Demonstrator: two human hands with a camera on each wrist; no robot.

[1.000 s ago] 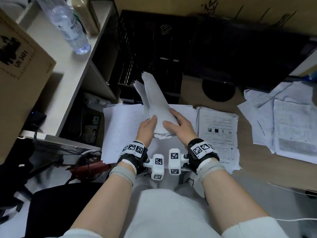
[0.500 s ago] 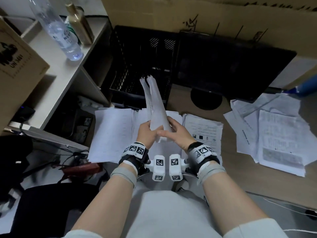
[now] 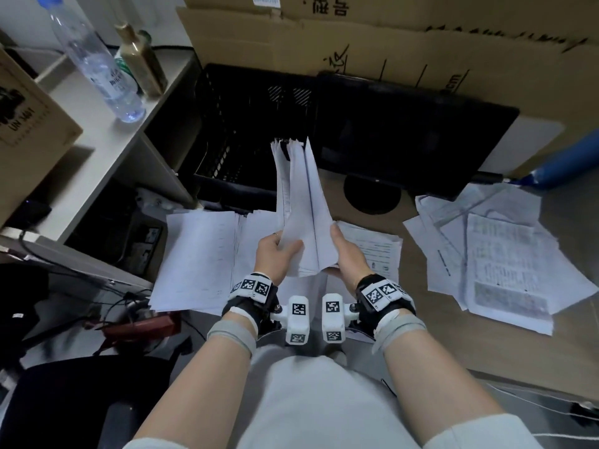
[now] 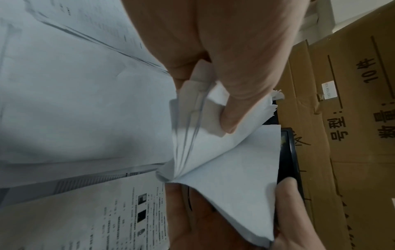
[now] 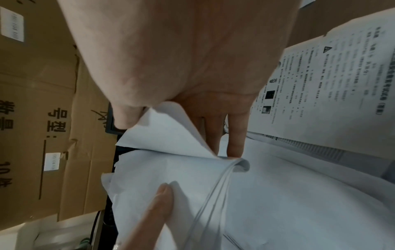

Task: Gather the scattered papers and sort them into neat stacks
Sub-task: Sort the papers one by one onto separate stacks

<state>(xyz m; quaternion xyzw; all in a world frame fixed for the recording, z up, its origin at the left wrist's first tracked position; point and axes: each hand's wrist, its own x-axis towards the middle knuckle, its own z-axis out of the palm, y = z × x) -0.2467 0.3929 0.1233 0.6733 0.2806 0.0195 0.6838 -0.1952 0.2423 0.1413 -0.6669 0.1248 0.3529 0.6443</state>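
A bundle of white papers [image 3: 301, 202] stands upright on its lower edge between both hands, over the sheets lying on the desk. My left hand [image 3: 278, 251] grips its left side, thumb [image 4: 237, 108] over the front sheets [image 4: 213, 152]. My right hand [image 3: 343, 251] grips the right side, thumb [image 5: 126, 116] in front and fingers [image 5: 235, 140] behind the bundle [image 5: 171, 169]. Under them lies a white stack [image 3: 197, 260] at the left and a printed stack [image 3: 379, 251] at the right. A loose heap of papers [image 3: 492, 254] lies spread at the far right.
A black crate [image 3: 246, 131] and a dark tray [image 3: 415, 137] stand behind the papers, with cardboard boxes [image 3: 421, 50] beyond. A water bottle [image 3: 97, 63] and a brown bottle [image 3: 142, 63] stand on the shelf at left. A blue roll [image 3: 570, 163] lies far right.
The bundle went from leaning in my hands to standing upright on its edge. My hands shifted from over it to its two sides. The head view moved back a little.
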